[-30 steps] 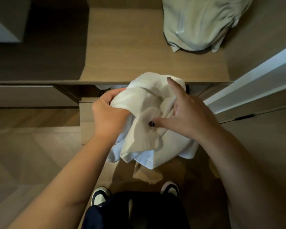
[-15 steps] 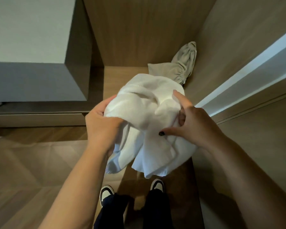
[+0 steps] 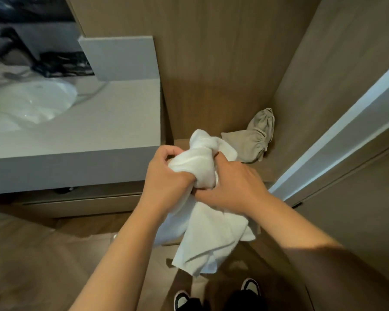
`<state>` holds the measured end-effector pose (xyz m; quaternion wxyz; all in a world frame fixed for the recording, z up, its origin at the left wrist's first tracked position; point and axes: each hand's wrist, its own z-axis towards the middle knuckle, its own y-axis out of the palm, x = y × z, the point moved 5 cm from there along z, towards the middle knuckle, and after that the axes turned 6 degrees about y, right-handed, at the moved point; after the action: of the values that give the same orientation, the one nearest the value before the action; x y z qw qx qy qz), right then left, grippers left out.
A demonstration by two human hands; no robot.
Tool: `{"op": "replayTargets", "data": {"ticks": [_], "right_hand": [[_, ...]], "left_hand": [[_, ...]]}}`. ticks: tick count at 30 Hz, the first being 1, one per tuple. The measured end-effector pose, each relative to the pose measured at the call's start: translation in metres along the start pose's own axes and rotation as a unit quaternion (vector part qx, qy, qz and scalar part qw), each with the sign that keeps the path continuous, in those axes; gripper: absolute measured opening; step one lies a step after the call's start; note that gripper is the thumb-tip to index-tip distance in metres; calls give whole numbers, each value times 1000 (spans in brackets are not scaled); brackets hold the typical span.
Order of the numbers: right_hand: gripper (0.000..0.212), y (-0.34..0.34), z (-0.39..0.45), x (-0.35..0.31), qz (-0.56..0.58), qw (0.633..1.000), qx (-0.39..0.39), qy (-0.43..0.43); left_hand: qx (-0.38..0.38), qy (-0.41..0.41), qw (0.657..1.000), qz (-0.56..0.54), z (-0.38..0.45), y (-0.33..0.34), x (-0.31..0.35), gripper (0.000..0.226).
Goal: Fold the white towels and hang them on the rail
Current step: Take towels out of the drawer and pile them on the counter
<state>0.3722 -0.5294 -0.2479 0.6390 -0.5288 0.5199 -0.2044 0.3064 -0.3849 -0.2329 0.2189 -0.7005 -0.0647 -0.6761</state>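
— Wood-panelled corner beside a pale counter (image 3: 103, 140) with a white basin (image 3: 32, 104) sunk in it. What have you got?

— One white towel (image 3: 202, 223), bunched up in front of me over the floor. My left hand (image 3: 166, 182) has its fingers curled round the upper wad, and my right hand (image 3: 231, 187) grips the cloth beside it, fingers tucked into the folds

— How does it handle?

— I judge it soft and light, limp all over; the loose end hangs down toward my shoes (image 3: 249, 287). It won't slip, but it won't hold a shape either. Best to find two corners of one edge and shake it flat before folding

— Any containers?

— Only the basin; it looks blurred, so I can't say what's in it. A beige cloth bag (image 3: 254, 140) slumps on the shelf behind the towel, contents hidden. No rail in view
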Motion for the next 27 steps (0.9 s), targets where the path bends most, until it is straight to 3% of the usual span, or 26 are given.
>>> {"op": "replayTargets", "data": {"ticks": [5, 8, 12, 14, 16, 21, 27], "right_hand": [[27, -33, 23, -28, 15, 999, 32, -34], [12, -60, 49, -31, 53, 997, 57, -26], [8, -92, 94, -36, 126, 989, 77, -22], [5, -106, 118, -45, 151, 985, 79, -35], [5, -116, 140, -56, 168, 982, 76, -48], [13, -133, 181, -88, 196, 974, 98, -61], [14, -144, 221, -130, 145, 978, 109, -103]], "left_hand": [[-17, 56, 998, -5, 11, -29, 24, 44], [-46, 66, 997, -14, 20, -42, 26, 60], [-59, 94, 988, 107, 42, -53, 29, 87], [-71, 124, 982, 125, 58, -56, 37, 89], [-58, 143, 978, 139, 76, -62, 42, 79], [58, 117, 978, 166, 125, -94, 30, 44], [170, 111, 973, 114, 168, -151, 35, 42]]}}
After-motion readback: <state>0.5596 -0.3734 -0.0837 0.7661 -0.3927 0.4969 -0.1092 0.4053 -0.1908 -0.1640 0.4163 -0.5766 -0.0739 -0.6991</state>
